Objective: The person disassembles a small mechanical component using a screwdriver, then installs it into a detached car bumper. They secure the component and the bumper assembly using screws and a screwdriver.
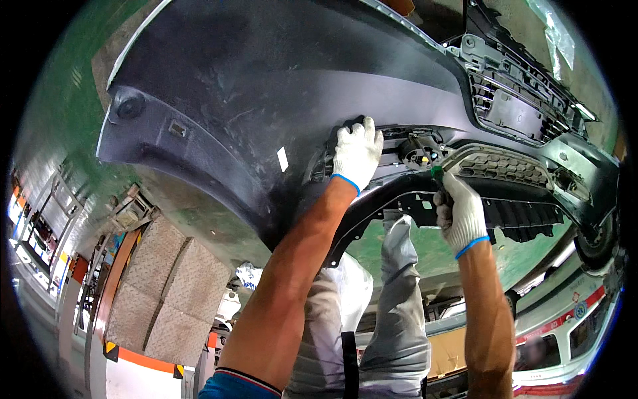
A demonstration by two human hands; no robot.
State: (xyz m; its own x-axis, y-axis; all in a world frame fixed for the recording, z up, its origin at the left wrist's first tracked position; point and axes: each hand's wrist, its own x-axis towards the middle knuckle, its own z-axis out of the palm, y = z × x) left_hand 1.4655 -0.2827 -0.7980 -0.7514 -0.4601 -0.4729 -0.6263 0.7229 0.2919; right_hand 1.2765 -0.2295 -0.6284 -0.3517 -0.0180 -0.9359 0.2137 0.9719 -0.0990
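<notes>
A large dark grey car bumper cover [266,100] lies in front of me, its inner side showing. My left hand [358,153], in a white knit glove with a blue cuff, lies with its fingers outstretched over the edge of the lamp opening. To the right of it sits a round black lamp housing [417,154] with a small yellow part. My right hand [460,211], gloved alike, is closed around a screwdriver [436,173] whose green end shows; the rest is hidden by the fingers. Close by the tool is a honeycomb grille insert [508,170].
A black slotted lower trim [512,213] runs along the bumper's near side. The upper grille section [512,100] spreads to the far right. Metal tread-plate blocks [183,292] stand at left. A white vehicle with a red stripe [565,322] is at lower right.
</notes>
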